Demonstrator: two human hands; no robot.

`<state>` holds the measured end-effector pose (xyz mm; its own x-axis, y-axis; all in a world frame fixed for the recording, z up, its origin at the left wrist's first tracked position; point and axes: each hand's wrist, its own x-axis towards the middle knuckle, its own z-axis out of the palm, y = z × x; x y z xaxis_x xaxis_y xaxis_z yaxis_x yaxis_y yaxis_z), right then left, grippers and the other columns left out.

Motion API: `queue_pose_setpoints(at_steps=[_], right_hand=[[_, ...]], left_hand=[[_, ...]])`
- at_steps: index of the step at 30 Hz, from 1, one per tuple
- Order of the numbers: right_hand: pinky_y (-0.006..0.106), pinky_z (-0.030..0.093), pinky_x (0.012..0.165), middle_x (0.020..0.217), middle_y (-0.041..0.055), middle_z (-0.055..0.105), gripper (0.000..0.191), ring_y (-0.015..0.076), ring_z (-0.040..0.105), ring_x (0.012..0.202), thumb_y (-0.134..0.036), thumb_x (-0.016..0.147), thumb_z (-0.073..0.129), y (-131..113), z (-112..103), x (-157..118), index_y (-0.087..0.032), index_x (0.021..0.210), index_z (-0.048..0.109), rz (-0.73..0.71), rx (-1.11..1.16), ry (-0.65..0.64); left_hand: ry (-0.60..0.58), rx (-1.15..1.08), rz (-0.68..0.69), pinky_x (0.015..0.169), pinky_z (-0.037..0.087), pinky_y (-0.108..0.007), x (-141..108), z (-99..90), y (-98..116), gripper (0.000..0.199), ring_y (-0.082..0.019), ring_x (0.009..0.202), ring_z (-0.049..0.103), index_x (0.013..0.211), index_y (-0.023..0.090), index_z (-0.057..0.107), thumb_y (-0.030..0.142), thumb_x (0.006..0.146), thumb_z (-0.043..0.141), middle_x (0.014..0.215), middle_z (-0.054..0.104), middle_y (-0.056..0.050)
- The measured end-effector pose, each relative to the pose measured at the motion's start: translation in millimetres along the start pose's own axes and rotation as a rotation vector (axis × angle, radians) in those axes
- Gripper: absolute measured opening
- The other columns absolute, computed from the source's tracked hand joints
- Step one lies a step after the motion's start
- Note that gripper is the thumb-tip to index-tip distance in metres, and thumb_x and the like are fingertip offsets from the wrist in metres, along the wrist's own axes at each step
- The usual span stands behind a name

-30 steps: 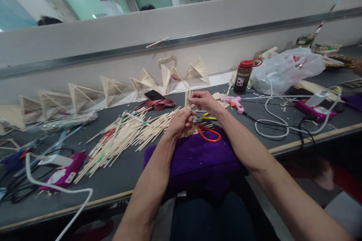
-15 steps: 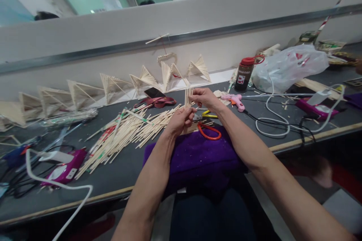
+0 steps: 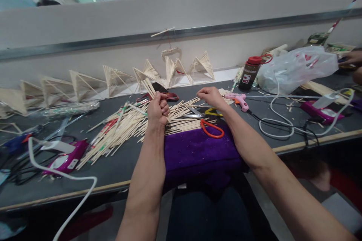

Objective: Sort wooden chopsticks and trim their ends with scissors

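My left hand (image 3: 158, 109) is closed in a fist around several thin wooden sticks (image 3: 149, 88), whose upper ends stick out above it, leaning left. It hovers over a loose pile of the same pale sticks (image 3: 124, 131). Farther right, my right hand (image 3: 211, 96) hangs above the pile's right end, fingers curled together; whatever is in them, if anything, I cannot make out. Beneath it lie scissors (image 3: 212, 128) with one red and one yellow handle, blades pointing left, at the far edge of a folded purple cloth (image 3: 198, 150).
Fan-shaped stick models (image 3: 115, 79) line the wall. Right of my right hand are a pink glue gun (image 3: 237, 98), a dark bottle (image 3: 250, 73) with red lid and a plastic bag (image 3: 299, 67). Purple power strips (image 3: 66, 158) with white cables lie at both sides. Another person's hand (image 3: 352, 59) shows far right.
My hands have parted. The left has moved left, carrying the sticks, which now lean left; the right has come off them and moved right. The other person's hand has come more into view.
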<state>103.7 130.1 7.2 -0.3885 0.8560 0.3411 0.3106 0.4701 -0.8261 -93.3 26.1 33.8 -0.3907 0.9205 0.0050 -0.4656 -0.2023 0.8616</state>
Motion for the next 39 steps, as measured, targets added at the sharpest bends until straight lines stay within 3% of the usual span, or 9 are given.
queue_pose_setpoints(at_steps=[4, 8, 12, 16, 21, 24, 28, 32, 39], right_hand=[[0.022, 0.036, 0.061, 0.076, 0.0039, 0.069, 0.024, 0.0134, 0.058, 0.07, -0.024, 0.075, 0.05, 8, 2, -1, -0.017, 0.081, 0.072, -0.07, -0.479, -0.073], [0.023, 0.034, 0.057, 0.079, 0.0049, 0.07, 0.024, 0.0151, 0.059, 0.07, -0.025, 0.072, 0.052, 17, 1, -2, -0.02, 0.082, 0.073, 0.008, -0.762, -0.208], [0.022, 0.035, 0.056, 0.084, 0.0031, 0.071, 0.023, 0.0159, 0.06, 0.073, -0.026, 0.067, 0.058, 23, -2, -3, -0.023, 0.085, 0.073, 0.011, -0.8, -0.311], [0.02, 0.04, 0.062, 0.083, 0.0013, 0.071, 0.022, 0.0142, 0.061, 0.072, -0.02, 0.069, 0.058, 24, -7, 3, -0.021, 0.086, 0.073, -0.021, -0.665, -0.458], [0.022, 0.041, 0.08, 0.109, 0.0054, 0.065, 0.033, 0.0167, 0.059, 0.095, -0.021, 0.083, 0.044, 30, 1, 30, -0.019, 0.107, 0.067, -0.082, -0.731, -0.224], [0.024, 0.042, 0.079, 0.117, 0.0051, 0.059, 0.037, 0.0176, 0.058, 0.096, -0.02, 0.083, 0.043, 34, 15, 43, -0.026, 0.113, 0.063, -0.076, -0.856, -0.272], [0.026, 0.043, 0.072, 0.107, 0.0079, 0.062, 0.029, 0.021, 0.058, 0.093, -0.021, 0.079, 0.048, 36, 23, 47, -0.026, 0.098, 0.069, -0.05, -0.965, -0.325], [0.025, 0.041, 0.068, 0.101, 0.0073, 0.065, 0.025, 0.0203, 0.059, 0.088, -0.023, 0.077, 0.05, 37, 14, 42, -0.024, 0.092, 0.07, -0.037, -0.973, -0.312], [0.02, 0.039, 0.068, 0.093, 0.0039, 0.068, 0.023, 0.0143, 0.059, 0.082, -0.024, 0.074, 0.053, 30, 1, 35, -0.019, 0.09, 0.07, -0.117, -0.744, -0.25]], left_hand=[[0.161, -0.047, 0.172, 0.03, 0.013, -0.015, 0, -1.5, 5, 0.034, -0.002, 0.027, 0.02, 0.062, 0.017, 0.043, 0.045, 0.08, 0.053, 0.039, 0.027, 0.01], [0.218, -0.054, 0.279, 0.03, 0.013, -0.016, 0, -4.0, 11, 0.034, -0.002, 0.028, 0.021, 0.061, 0.017, 0.042, 0.043, 0.082, 0.051, 0.039, 0.028, 0.01], [0.216, -0.065, 0.273, 0.03, 0.014, -0.017, 0, -5.5, 12, 0.033, -0.002, 0.028, 0.021, 0.061, 0.018, 0.043, 0.043, 0.082, 0.052, 0.039, 0.029, 0.01], [0.194, -0.092, 0.256, 0.03, 0.014, -0.017, -1, -4.1, 10, 0.034, -0.002, 0.028, 0.021, 0.062, 0.017, 0.044, 0.044, 0.08, 0.054, 0.039, 0.03, 0.01], [0.149, -0.112, 0.245, 0.029, 0.013, -0.017, -2, -3.2, 8, 0.036, -0.002, 0.028, 0.021, 0.061, 0.017, 0.044, 0.045, 0.078, 0.057, 0.04, 0.03, 0.009], [0.133, -0.122, 0.247, 0.029, 0.013, -0.017, -2, -5.2, 8, 0.035, -0.002, 0.028, 0.022, 0.061, 0.017, 0.045, 0.045, 0.078, 0.058, 0.041, 0.03, 0.009], [0.144, -0.139, 0.256, 0.029, 0.014, -0.017, -1, -7.1, 10, 0.036, -0.002, 0.028, 0.021, 0.061, 0.017, 0.044, 0.046, 0.078, 0.057, 0.041, 0.03, 0.009], [0.153, -0.146, 0.23, 0.029, 0.014, -0.017, -2, -5.8, 10, 0.035, -0.002, 0.028, 0.02, 0.061, 0.017, 0.045, 0.045, 0.081, 0.055, 0.04, 0.029, 0.009], [0.147, -0.139, 0.243, 0.029, 0.013, -0.017, -2, -5.8, 9, 0.034, -0.002, 0.028, 0.021, 0.062, 0.017, 0.045, 0.043, 0.08, 0.056, 0.04, 0.031, 0.009]])
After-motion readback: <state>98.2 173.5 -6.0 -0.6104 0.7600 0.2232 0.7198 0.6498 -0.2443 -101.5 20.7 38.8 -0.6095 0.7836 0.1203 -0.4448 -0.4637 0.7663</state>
